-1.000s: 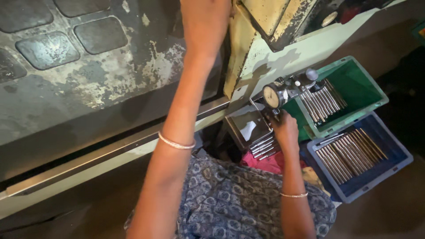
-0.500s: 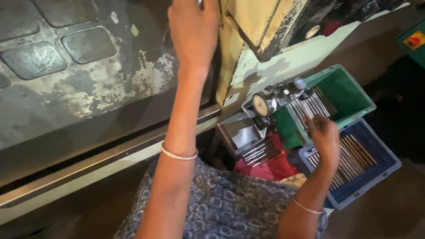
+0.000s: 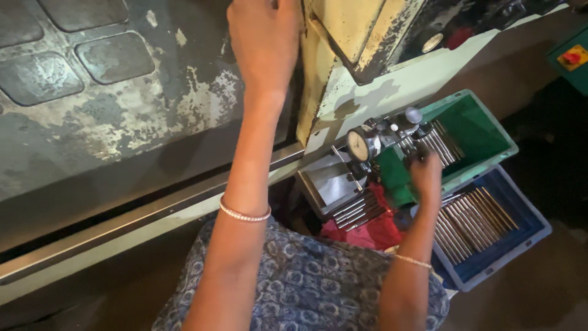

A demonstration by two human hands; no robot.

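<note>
My left hand (image 3: pixel 263 49) is raised high against the edge of a worn cream machine door (image 3: pixel 334 43); its fingertips run off the top of the frame. My right hand (image 3: pixel 427 175) reaches down to the near side of a green crate (image 3: pixel 484 132) holding metal rods (image 3: pixel 441 141), just right of a dial gauge on a stand (image 3: pixel 361 144). Its fingers curl downward among the rods, and the back of the hand hides whether they hold one. Both wrists wear thin bangles.
A blue crate (image 3: pixel 520 236) filled with several metal rods sits below the green one. A grey tray (image 3: pixel 324 184) with more rods (image 3: pixel 358 211) and a red cloth (image 3: pixel 367 230) lie by my lap. The machine's grey panel (image 3: pixel 110 92) fills the left.
My right hand has moved from the gauge, out over the blue crate, then up to the green crate's rods. My left hand stays up at the door edge.
</note>
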